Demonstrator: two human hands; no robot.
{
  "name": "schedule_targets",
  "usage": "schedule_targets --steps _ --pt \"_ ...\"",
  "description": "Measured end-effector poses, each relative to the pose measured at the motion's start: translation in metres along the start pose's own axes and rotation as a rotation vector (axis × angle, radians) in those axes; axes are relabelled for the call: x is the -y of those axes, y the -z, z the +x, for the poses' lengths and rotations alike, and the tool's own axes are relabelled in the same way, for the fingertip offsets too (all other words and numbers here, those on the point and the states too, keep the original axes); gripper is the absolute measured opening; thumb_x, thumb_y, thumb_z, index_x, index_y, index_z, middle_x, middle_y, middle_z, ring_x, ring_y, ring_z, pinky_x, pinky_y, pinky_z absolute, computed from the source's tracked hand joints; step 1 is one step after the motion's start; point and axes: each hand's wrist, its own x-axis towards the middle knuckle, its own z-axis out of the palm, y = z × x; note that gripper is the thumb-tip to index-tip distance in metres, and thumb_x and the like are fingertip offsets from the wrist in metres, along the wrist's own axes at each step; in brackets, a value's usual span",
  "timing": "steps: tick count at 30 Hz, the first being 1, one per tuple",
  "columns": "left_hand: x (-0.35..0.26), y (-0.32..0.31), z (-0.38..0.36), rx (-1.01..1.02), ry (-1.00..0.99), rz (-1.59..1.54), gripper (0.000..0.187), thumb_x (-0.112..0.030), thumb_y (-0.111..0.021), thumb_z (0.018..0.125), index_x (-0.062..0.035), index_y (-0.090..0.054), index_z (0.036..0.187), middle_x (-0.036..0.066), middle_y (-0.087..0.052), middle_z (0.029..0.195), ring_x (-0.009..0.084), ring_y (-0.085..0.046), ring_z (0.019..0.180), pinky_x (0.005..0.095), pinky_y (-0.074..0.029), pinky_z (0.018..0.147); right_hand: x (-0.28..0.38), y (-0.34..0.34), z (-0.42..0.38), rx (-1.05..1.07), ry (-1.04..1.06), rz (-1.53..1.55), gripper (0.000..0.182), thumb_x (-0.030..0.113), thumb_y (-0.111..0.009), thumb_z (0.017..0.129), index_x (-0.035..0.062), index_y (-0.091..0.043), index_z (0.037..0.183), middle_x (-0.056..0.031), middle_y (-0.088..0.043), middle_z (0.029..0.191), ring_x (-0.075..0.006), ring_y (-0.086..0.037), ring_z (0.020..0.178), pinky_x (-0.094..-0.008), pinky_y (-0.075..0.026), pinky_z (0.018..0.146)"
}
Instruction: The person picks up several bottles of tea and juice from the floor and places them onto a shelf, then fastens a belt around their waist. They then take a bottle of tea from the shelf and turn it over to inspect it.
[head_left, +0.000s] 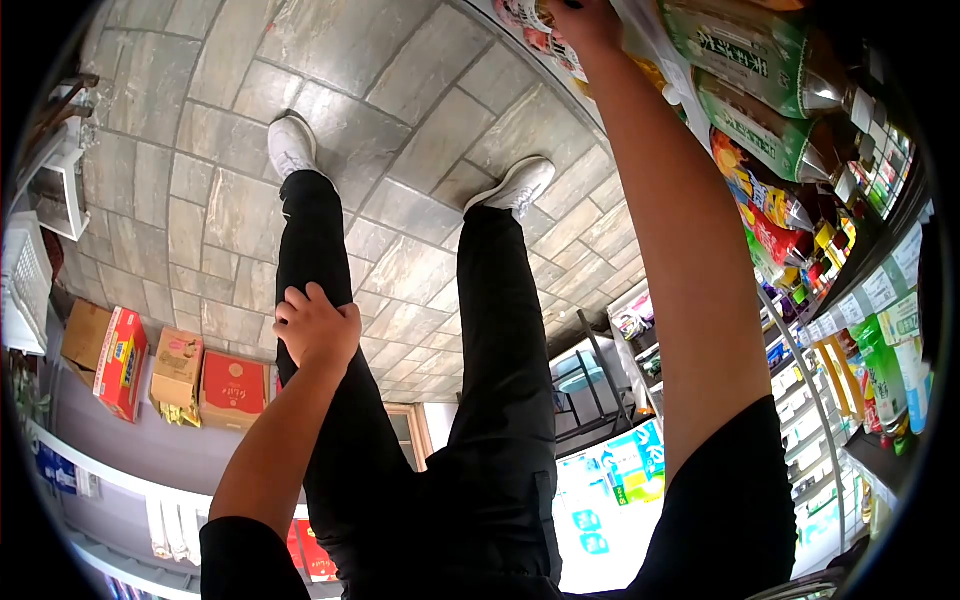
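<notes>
My left hand (318, 325) rests on my left thigh with its fingers curled in, and it holds nothing. My right arm stretches up and forward to a shelf edge (520, 30) lined with printed packets. My right hand (585, 20) lies against those packets at the top of the view. Its fingers are cut off by the frame, so I cannot see whether they grip anything. Large green bottles (745, 45) lie just right of that hand. My black trousers and two white shoes (520, 185) stand on the grey stone tiles (350, 60).
Shelves of bottles and snack packs (790, 230) with price tags run along the right. On the left, a low shelf holds a red box (125, 360) and brown cartons (178, 368). A white basket (25, 280) stands at the far left.
</notes>
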Motion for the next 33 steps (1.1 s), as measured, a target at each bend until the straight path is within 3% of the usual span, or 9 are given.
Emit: schedule_targets --steps 2,12,17,23,24,25,27,30,33 --pt "0.001 0.000 0.000 0.005 0.003 0.010 0.048 -0.041 -0.061 0.086 -0.0038 -0.054 0.115 0.017 -0.051 0.118 0.0390 -0.056 0.111 0.0527 -0.050 0.089 0.009 0.003 -0.009 0.135 -0.137 0.382 0.037 0.018 -0.079 0.087 -0.0068 -0.064 0.111 -0.0195 -0.074 0.099 -0.0313 -0.076 0.082 -0.0410 -0.067 0.063" --pt "-0.002 0.003 0.000 0.000 -0.006 0.011 0.049 -0.042 -0.062 0.086 -0.0041 -0.054 0.116 0.017 -0.051 0.119 0.0383 -0.056 0.111 0.0520 -0.049 0.089 0.014 0.009 -0.001 0.216 -0.188 0.310 0.035 0.022 -0.079 0.088 -0.0045 -0.067 0.108 -0.0187 -0.075 0.098 -0.0270 -0.076 0.080 -0.0389 -0.066 0.064" --pt "-0.004 0.004 0.000 -0.024 -0.006 0.015 0.050 -0.042 -0.063 0.085 -0.0045 -0.054 0.116 0.017 -0.052 0.120 0.0382 -0.056 0.111 0.0519 -0.049 0.089 -0.013 -0.001 0.015 0.069 0.112 -0.122 0.063 0.041 -0.078 0.088 -0.0054 -0.060 0.125 -0.0215 -0.073 0.107 -0.0275 -0.077 0.086 -0.0376 -0.064 0.069" --pt "-0.001 0.011 -0.002 -0.067 -0.020 -0.017 0.046 -0.041 -0.062 0.086 -0.0043 -0.055 0.112 0.017 -0.053 0.118 0.0394 -0.057 0.109 0.0532 -0.051 0.087 -0.009 0.014 -0.003 0.193 -0.065 0.172 0.084 0.049 -0.078 0.087 0.0039 -0.045 0.150 -0.0248 -0.065 0.132 -0.0331 -0.076 0.100 -0.0459 -0.064 0.079" --pt "-0.002 0.016 -0.002 -0.074 -0.026 -0.030 0.044 -0.041 -0.061 0.086 -0.0039 -0.055 0.110 0.017 -0.053 0.114 0.0408 -0.058 0.108 0.0537 -0.051 0.088 -0.052 -0.020 0.020 0.037 0.020 0.061 0.063 0.052 -0.076 0.081 -0.0049 -0.065 0.106 -0.0219 -0.076 0.091 -0.0383 -0.075 0.095 -0.0455 -0.059 0.087" --pt "-0.001 0.022 -0.006 -0.083 -0.032 -0.049 0.043 -0.040 -0.060 0.086 -0.0035 -0.055 0.108 0.017 -0.054 0.111 0.0421 -0.058 0.107 0.0542 -0.051 0.088 -0.013 0.020 -0.034 0.134 -0.159 0.100 0.080 0.057 -0.073 0.084 -0.0091 -0.057 0.125 -0.0277 -0.072 0.111 -0.0418 -0.071 0.106 -0.0467 -0.055 0.095" --pt "0.006 0.029 -0.012 -0.155 -0.049 -0.097 0.040 -0.038 -0.060 0.087 -0.0038 -0.057 0.107 0.016 -0.056 0.111 0.0413 -0.060 0.106 0.0539 -0.051 0.088 -0.064 0.010 -0.085 0.161 0.148 -0.118 0.086 0.060 -0.062 0.093 -0.0068 -0.039 0.142 -0.0355 -0.048 0.147 -0.0475 -0.061 0.122 -0.0502 -0.051 0.103" --pt "0.036 0.043 -0.033 -0.208 -0.081 -0.341 0.034 -0.031 -0.060 0.088 -0.0035 -0.060 0.108 0.015 -0.060 0.114 0.0387 -0.060 0.109 0.0510 -0.051 0.092 -0.087 0.089 -0.221 0.820 0.128 -0.355 0.071 0.059 -0.056 0.098 0.0013 -0.045 0.139 -0.0335 -0.069 0.112 -0.0492 -0.066 0.110 -0.0535 -0.053 0.096" --pt "0.083 0.051 -0.079 -0.410 -0.180 -0.708 0.035 -0.026 -0.063 0.088 -0.0030 -0.062 0.114 0.018 -0.062 0.120 0.0408 -0.059 0.113 0.0507 -0.049 0.097 -0.083 0.206 -0.369 0.799 0.131 -0.265 0.046 0.048 -0.054 0.103 0.0018 -0.061 0.105 -0.0238 -0.068 0.101 -0.0470 -0.065 0.098 -0.0533 -0.053 0.086"
